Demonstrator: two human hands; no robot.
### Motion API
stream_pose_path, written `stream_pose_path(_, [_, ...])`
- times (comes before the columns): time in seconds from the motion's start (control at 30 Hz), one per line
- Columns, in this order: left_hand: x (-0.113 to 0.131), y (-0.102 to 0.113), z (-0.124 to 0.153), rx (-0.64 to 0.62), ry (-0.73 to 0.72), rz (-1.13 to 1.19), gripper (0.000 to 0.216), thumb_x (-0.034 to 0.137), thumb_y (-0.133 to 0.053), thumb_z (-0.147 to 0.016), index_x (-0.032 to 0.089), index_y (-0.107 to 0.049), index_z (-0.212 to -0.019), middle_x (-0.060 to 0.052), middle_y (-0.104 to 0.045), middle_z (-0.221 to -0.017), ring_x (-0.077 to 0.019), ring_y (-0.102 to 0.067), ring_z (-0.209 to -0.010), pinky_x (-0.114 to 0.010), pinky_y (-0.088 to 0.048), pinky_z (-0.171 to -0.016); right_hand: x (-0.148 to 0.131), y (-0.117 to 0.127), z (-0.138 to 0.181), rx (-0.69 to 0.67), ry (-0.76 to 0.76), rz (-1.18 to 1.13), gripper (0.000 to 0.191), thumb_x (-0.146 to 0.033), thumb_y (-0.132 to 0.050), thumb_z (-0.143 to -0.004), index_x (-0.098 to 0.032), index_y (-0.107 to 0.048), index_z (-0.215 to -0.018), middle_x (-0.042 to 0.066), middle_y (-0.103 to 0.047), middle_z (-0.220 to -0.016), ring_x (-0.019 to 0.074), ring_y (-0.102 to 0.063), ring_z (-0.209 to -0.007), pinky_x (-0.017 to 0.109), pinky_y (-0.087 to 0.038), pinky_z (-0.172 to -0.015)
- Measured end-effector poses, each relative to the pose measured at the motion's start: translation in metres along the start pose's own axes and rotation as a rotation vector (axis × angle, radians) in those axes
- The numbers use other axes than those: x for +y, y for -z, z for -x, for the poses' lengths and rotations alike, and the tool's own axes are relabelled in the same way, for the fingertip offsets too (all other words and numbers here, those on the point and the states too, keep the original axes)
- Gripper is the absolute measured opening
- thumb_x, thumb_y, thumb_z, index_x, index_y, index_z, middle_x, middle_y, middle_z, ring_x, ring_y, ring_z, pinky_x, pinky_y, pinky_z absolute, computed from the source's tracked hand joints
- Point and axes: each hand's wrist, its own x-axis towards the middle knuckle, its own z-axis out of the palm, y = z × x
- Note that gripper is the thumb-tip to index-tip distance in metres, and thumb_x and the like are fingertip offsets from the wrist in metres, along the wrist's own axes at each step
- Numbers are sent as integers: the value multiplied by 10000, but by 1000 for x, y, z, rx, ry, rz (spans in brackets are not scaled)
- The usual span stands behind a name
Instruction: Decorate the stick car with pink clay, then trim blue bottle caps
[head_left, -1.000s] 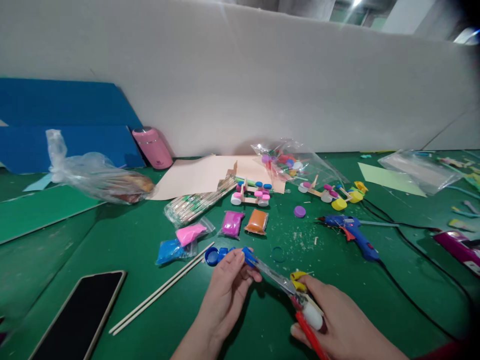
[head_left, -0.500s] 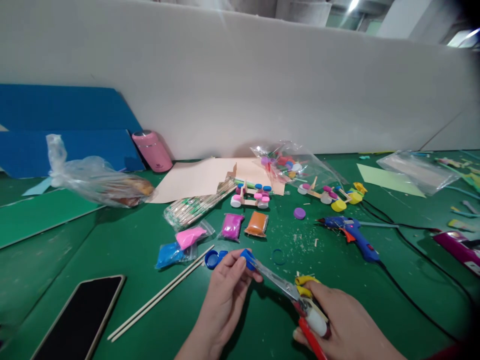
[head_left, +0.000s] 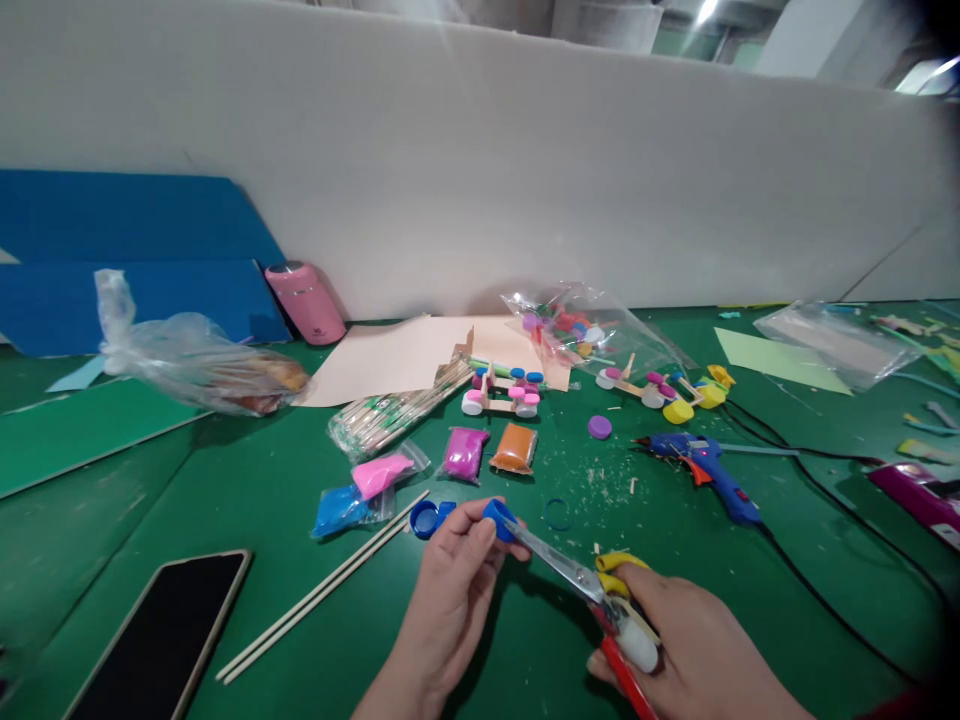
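My left hand (head_left: 450, 585) pinches a small blue bottle cap (head_left: 498, 518) between thumb and fingers, low in the middle of the green table. My right hand (head_left: 686, 650) grips scissors (head_left: 577, 580) with yellow and red handles; their blade tips reach into the cap. Another blue cap (head_left: 424, 519) lies just left of my left hand, and a thin blue ring (head_left: 557, 514) lies on the table just right of the held cap.
Two wooden sticks (head_left: 322, 585) and a phone (head_left: 161, 640) lie at lower left. Clay packets (head_left: 465, 450), a stick bundle (head_left: 390, 405), two small cap-wheeled cars (head_left: 501, 392), a bag of caps (head_left: 585, 335) and a pink bottle (head_left: 304, 300) sit further back. A blue glue gun (head_left: 705, 465) with its black cord lies right.
Both hands, the cap and the scissors have drifted slightly right and down. The grips are unchanged.
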Motion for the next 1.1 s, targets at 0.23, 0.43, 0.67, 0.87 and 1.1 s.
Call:
stream_pose_path(0.23, [-1,1,1,-27,-18,16,138,180,-578,-746,124,-586,-872,-53,-648,-752,-119,-584,-633,-230,-426,-663,1,-2,-1,1,-2,47,334,-520,-587,-615,-221,-507,-742,19,-622,-683,222,-557,-607,259,-305,-500])
stream_pose_path(0.43, [-1,0,3,-33,-26,16,148,175,-587,-739,125,-584,-877,-61,-651,-767,-124,-585,-648,-238,-426,-677,7,-7,0,4,58,66,351,-547,-541,-658,-213,-504,-759,24,-620,-705,221,-566,-623,270,-332,-518])
stream_pose_path(0.67, [-2,1,3,-41,-44,-11,154,181,-583,-743,131,-587,-888,-60,-649,-772,-130,-589,-658,-244,-423,-684,6,-9,-1,40,85,81,314,-532,-483,-722,-218,-493,-732,14,-616,-668,198,-565,-577,256,-329,-491])
stream_pose_path(0.87, [-2,1,2,-42,-60,-55,147,186,-591,-736,139,-594,-875,-50,-644,-761,-132,-589,-647,-251,-421,-686,8,-12,-1,65,100,98,291,-503,-445,-757,-218,-500,-739,20,-617,-663,195,-564,-569,253,-325,-483])
stream_pose_path(1.1, [-3,1,4,-42,-69,-104,167,188,-605,-723,145,-594,-884,-31,-624,-733,-131,-584,-649,-247,-417,-678,3,-8,-2,48,50,84,301,-516,-507,-704,-216,-490,-730,22,-606,-658,207,-547,-576,257,-314,-485])
